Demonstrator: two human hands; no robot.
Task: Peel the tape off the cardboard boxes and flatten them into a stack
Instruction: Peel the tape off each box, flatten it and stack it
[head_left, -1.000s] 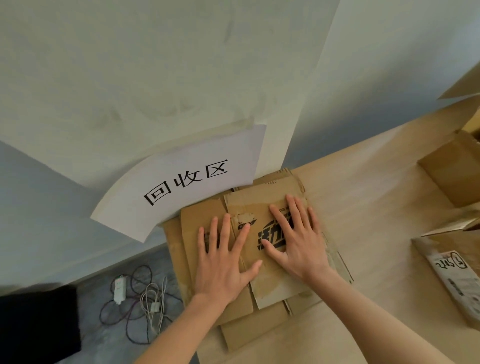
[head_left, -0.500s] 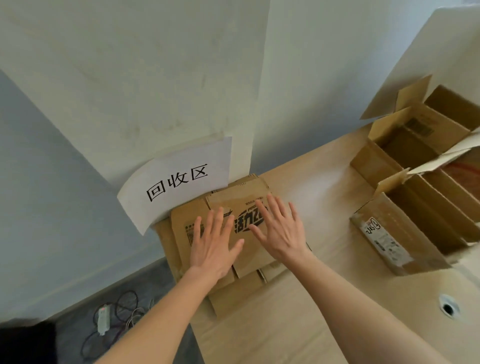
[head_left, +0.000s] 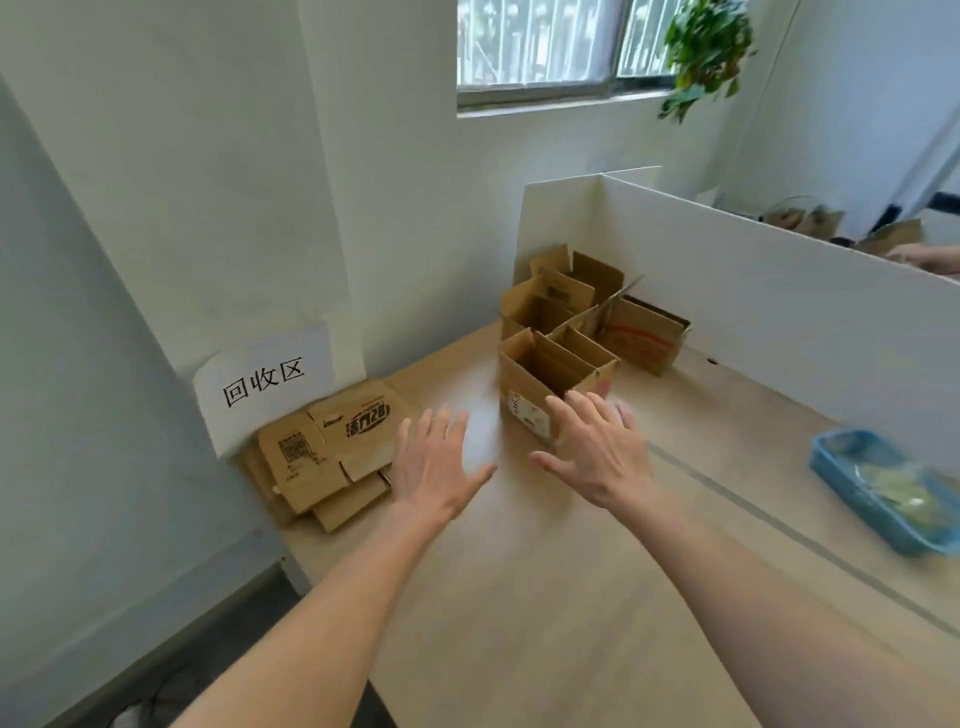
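Beside the wall, flattened boxes (head_left: 332, 447) lie flat.

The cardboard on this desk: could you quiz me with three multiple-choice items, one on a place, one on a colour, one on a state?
1. Where does the flattened stack lie?
A. under the window
B. at the desk's left edge, below the paper sign
C. in the tray

2. What colour is the tray?
A. red
B. white
C. blue

3. How are the hands?
A. both open, holding nothing
B. both gripping a box
C. left holding tape

Key: 1 B, the flat pieces sit by the wall under the sign. 2 C, its rim is blue. 3 A, the left hand and right hand show spread fingers, near the nearest open box.
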